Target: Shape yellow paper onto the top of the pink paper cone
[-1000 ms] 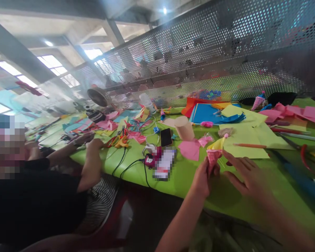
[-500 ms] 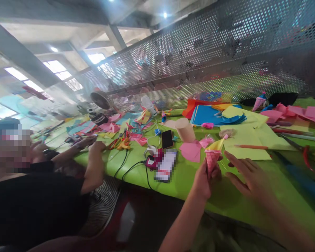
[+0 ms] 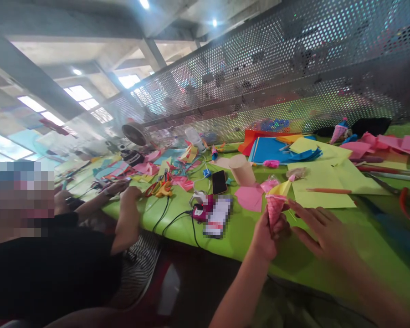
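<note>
Pink paper cone [image 3: 274, 208] with a yellow cap, pinched upright in the left hand [image 3: 267, 234] over the table's [image 3: 239, 237] near edge. Right hand [image 3: 323, 230] spread wide, fingertips just touching the cone's top. Looks mid-assembly, cap still being seated. Probably needs a gentle press next without crushing the cone. Pink sheet [image 3: 248, 197] just behind.

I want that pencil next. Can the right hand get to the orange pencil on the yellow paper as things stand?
Probably yes. The right hand is open and holds nothing, and the orange pencil lies just beyond its fingers on the yellow paper, with nothing between them.
</note>
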The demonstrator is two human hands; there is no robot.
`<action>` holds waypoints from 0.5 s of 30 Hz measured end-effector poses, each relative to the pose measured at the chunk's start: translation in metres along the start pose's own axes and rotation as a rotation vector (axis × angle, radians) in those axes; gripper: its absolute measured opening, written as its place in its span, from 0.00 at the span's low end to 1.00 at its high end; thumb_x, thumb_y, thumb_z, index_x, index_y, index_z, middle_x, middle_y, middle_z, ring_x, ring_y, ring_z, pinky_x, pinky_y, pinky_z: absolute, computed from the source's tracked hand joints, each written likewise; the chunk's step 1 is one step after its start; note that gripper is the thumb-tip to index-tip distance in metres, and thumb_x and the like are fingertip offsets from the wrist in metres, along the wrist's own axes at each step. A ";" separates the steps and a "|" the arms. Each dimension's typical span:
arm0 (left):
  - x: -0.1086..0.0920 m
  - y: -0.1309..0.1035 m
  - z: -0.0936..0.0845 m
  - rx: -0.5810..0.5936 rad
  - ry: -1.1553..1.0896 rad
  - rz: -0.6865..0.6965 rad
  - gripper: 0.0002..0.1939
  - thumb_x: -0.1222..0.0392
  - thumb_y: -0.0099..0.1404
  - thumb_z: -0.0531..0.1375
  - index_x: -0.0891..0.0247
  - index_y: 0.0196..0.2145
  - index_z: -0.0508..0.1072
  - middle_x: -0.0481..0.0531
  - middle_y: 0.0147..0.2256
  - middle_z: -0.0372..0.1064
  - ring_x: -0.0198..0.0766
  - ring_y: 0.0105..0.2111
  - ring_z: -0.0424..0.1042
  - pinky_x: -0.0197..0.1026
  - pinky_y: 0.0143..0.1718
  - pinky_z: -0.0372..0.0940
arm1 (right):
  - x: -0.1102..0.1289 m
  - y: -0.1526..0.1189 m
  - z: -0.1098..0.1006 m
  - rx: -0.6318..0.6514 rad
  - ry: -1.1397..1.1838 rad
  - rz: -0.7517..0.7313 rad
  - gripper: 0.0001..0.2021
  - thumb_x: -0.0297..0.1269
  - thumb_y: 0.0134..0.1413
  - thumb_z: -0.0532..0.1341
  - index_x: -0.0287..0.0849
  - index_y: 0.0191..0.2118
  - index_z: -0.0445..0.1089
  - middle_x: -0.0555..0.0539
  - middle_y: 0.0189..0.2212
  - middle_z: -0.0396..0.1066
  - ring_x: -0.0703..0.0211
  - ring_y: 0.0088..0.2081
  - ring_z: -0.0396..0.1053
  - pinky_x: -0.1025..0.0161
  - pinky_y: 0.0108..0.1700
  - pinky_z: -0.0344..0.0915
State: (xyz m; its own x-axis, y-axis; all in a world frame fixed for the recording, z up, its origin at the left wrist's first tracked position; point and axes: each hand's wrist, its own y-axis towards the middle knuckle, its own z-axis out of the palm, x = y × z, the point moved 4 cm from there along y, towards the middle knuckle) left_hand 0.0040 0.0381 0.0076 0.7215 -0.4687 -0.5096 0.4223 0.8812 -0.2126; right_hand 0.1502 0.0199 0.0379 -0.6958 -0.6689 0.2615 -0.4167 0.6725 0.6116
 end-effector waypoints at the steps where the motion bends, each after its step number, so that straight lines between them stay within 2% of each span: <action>1: 0.000 0.000 0.000 -0.002 0.002 -0.002 0.24 0.43 0.77 0.56 0.69 0.39 0.78 0.38 0.14 0.45 0.27 0.14 0.38 0.30 0.16 0.40 | 0.000 0.000 0.000 -0.004 -0.013 -0.003 0.37 0.42 0.73 0.57 0.54 0.80 0.41 0.44 0.45 0.79 0.47 0.41 0.74 0.50 0.42 0.70; 7: 0.001 -0.001 -0.004 -0.043 -0.008 0.009 0.24 0.43 0.77 0.57 0.69 0.42 0.78 0.38 0.15 0.45 0.26 0.14 0.37 0.29 0.16 0.40 | 0.000 -0.001 0.001 0.033 0.008 0.033 0.37 0.43 0.73 0.56 0.54 0.80 0.41 0.43 0.44 0.79 0.46 0.41 0.75 0.48 0.42 0.72; 15: 0.000 -0.003 -0.002 -0.030 -0.028 -0.015 0.23 0.45 0.78 0.54 0.67 0.39 0.77 0.38 0.15 0.43 0.25 0.15 0.34 0.27 0.17 0.41 | 0.001 0.000 0.003 0.063 -0.024 0.026 0.36 0.44 0.74 0.56 0.55 0.80 0.41 0.43 0.44 0.78 0.45 0.41 0.74 0.47 0.42 0.71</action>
State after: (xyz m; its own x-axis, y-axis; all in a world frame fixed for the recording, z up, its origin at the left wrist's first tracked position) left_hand 0.0021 0.0358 0.0064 0.7304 -0.4830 -0.4830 0.4166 0.8754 -0.2454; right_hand 0.1473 0.0204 0.0357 -0.7204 -0.6435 0.2586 -0.4333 0.7088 0.5567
